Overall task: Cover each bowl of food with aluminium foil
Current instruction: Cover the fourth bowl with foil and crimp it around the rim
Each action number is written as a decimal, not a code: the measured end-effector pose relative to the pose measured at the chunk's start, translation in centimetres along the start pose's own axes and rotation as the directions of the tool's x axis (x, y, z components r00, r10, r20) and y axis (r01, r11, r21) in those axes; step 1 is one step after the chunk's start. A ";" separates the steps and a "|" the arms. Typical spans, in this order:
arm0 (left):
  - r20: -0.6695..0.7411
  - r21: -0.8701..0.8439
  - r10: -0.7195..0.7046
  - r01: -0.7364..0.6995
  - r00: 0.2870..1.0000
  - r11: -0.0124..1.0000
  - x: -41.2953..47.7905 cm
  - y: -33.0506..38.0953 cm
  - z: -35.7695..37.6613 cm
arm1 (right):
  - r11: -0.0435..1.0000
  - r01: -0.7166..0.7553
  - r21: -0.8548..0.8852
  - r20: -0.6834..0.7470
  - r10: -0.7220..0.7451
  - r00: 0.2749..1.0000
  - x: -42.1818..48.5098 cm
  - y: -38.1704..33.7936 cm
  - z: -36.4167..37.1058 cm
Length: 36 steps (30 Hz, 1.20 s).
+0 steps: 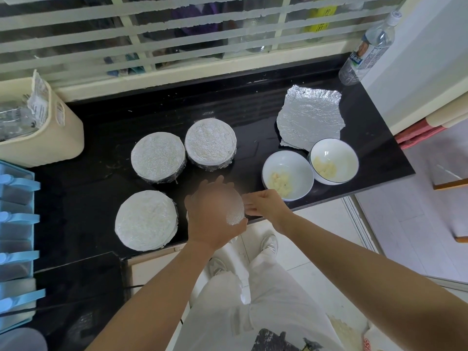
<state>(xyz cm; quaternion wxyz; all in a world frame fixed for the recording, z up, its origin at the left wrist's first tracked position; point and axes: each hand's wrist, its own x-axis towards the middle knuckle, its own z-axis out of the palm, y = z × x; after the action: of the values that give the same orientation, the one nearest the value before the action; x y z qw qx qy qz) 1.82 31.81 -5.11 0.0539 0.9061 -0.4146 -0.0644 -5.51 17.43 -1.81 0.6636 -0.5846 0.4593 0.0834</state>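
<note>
Three foil-covered bowls stand on the black counter: one at the front left, one at centre left and one behind it. A fourth foil-covered bowl sits near the front edge, mostly hidden under my left hand, which lies palm down on its top and is blurred. My right hand touches that bowl's right side with straight fingers. Two uncovered white bowls of pale food stand to the right, the nearer one and the farther one. Loose foil sheets lie behind them.
A cream bin holding plastic wrappers stands at the back left. Blue containers line the left edge. A water bottle stands in the back right corner. The counter's front edge runs just under my hands.
</note>
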 end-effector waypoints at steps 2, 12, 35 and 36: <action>-0.007 -0.004 0.001 -0.001 1.000 1.000 0.0 0.0 -0.1 | 0.998 -0.003 0.057 0.028 0.001 1.000 -0.4 0.4 0.0; -0.017 -0.004 0.001 -0.001 1.000 1.000 0.0 0.1 0.1 | 0.922 -0.134 0.362 0.003 0.142 0.990 -0.5 1.2 0.9; -0.007 -0.239 -0.370 0.357 0.929 0.903 -0.7 2.6 -0.8 | 0.948 0.082 -0.307 0.047 -0.071 0.996 3.8 -3.1 2.8; -0.021 -0.217 -0.309 0.297 0.951 0.930 -0.5 2.4 -0.7 | 0.947 0.082 -0.311 0.050 -0.070 0.996 3.9 -3.1 2.8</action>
<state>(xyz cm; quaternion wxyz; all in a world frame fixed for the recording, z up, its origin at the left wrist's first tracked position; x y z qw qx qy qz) -0.23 30.67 -4.03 0.1506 0.9497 -0.2591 -0.0906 0.08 17.21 -2.71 0.5740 -0.6978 0.4046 0.1409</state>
